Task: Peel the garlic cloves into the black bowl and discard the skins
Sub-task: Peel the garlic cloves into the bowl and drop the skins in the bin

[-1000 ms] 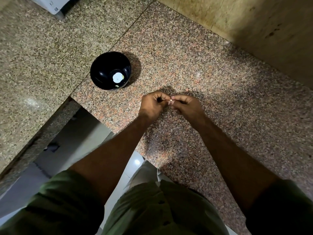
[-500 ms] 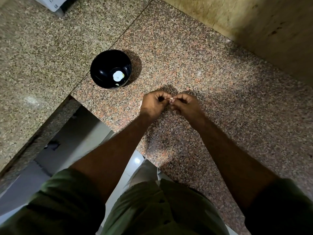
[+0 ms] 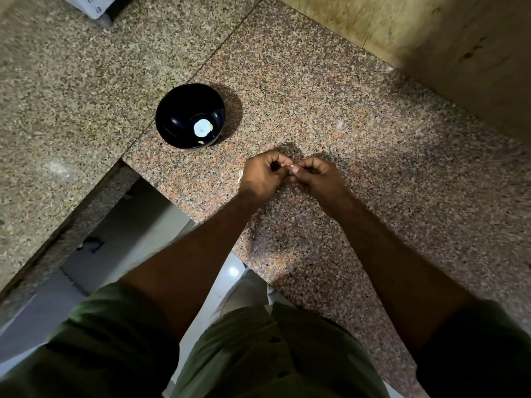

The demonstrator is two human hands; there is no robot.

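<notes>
Speckled pinkish granite forms the countertop point(image 3: 316, 90) over which the person's two hands meet, knuckles up and fingertips facing each other; the left hand point(image 3: 263, 175) has its fingers curled tightly inward, thumb and forefinger pinched on one end of a small pale garlic clove point(image 3: 293, 168); the right hand point(image 3: 317, 179) is curled the same way, its thumb and forefinger pinching the other end, so both hands are clamped on the same clove and almost touch; only a sliver of the clove shows between the fingertips, and it appears to lie with its long axis running roughly from one hand to the other, though which end is the tip cannot be told; the clove is held just above the counter, near its front edge; a thin whitish scrap point(image 3: 240, 176) peeks out beside the outer edge of the left hand, too small to identify; the black bowl point(image 3: 184, 110) stands upright on the counter, beyond and to the left of the hands, well apart from them; inside it lie a round pale piece point(image 3: 202, 128) at the bottom and a smaller pale bit point(image 3: 201, 142) near the front wall; green sleeves point(image 3: 94, 326) frame the lower view.
</notes>
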